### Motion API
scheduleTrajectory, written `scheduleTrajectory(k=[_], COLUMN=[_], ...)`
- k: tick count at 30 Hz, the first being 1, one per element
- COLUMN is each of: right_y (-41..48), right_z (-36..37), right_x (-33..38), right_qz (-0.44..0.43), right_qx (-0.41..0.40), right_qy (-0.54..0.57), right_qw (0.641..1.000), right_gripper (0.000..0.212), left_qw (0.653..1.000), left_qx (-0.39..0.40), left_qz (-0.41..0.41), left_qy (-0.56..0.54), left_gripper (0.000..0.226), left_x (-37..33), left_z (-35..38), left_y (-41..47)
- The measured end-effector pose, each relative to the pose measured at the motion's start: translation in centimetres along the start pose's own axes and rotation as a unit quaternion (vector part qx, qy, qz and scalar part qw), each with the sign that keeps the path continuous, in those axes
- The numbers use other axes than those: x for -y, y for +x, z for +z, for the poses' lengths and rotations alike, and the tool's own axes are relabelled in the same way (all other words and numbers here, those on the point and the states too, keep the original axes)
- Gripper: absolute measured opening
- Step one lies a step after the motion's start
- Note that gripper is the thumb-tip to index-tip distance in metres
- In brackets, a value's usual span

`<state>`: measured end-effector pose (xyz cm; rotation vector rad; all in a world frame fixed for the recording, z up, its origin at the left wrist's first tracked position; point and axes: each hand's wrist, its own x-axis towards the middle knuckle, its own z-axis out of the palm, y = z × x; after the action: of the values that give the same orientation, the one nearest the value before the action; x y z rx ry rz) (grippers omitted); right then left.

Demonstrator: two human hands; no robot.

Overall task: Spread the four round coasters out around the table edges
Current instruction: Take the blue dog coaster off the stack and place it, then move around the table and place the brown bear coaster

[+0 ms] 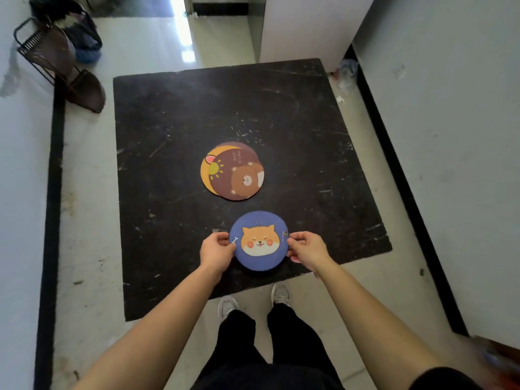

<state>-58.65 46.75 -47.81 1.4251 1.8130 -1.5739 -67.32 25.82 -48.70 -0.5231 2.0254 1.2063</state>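
Currently, the blue coaster [259,241] sits at the lower centre of the frame, just inside the near edge of the black table [174,130]. The left hand [216,253] pinches its left rim and the right hand [306,250] pinches its right rim, so both hands are closed on this one disc, thumbs on top. Both forearms reach forward from the bottom of the frame, roughly symmetric, wrists level. Whether the disc rests on the surface or is held just above it cannot be told. The coaster stack [233,170] lies toward the centre of the frame, directly beyond the blue coaster and apart from it; a brown bear coaster is uppermost, with a yellow one showing beneath. Both hands are about equally near the stack.
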Motion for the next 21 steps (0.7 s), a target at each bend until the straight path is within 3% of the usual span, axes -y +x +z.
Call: scheduleTrajectory(k=[8, 16, 21], right_y=[1.1, 0.8, 0.6], right_z=[-0.1, -0.4, -0.9], right_x=[-4.0, -4.2, -3.7], right_qz=[-0.023, -0.065, -0.076], right_qx=[-0.053, -0.053, -0.044], right_qy=[-0.112, -0.216, -0.245], right_qw=[0.992, 0.973, 0.965], right_gripper=[0.003, 0.020, 0.029], left_qw=[0.996, 0.984, 0.981], left_qx=[-0.030, -0.069, -0.031], left_qz=[-0.008, 0.007, 0.015], left_qy=[0.086, 0.165, 0.191], left_gripper=[0.028, 0.025, 0.033], left_x=[3.1, 3.6, 3.3], left_z=[2.2, 2.7, 2.4], left_y=[-1.3, -1.6, -1.8])
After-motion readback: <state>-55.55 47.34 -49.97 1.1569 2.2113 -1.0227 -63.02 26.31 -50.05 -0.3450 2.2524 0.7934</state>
